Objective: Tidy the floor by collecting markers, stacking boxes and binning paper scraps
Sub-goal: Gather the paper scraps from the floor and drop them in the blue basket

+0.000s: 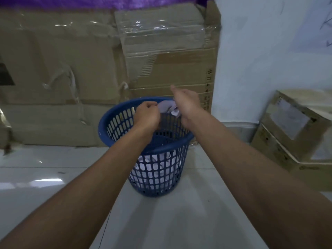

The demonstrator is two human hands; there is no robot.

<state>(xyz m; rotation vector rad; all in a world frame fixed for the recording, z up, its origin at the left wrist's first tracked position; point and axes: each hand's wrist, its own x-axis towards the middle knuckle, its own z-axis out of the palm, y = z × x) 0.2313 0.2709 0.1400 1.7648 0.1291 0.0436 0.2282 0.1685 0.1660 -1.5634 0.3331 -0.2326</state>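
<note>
A blue perforated plastic basket (115, 121) stands on the white floor, tilted toward me, with white crumpled paper showing through its lower holes. Both of my hands reach over its mouth. My left hand (147, 115) is curled into a fist at the edge of a crumpled white paper scrap (168, 106). My right hand (186, 103) presses against the other side of that scrap, thumb raised. The paper sits between the two hands just above the basket's far rim.
Flattened cardboard sheets (71, 78) wrapped in clear tape lean against the wall behind the basket. Two stacked cardboard boxes (294, 133) stand at the right against a pale wall. White glossy floor tiles (45, 177) spread out to the left.
</note>
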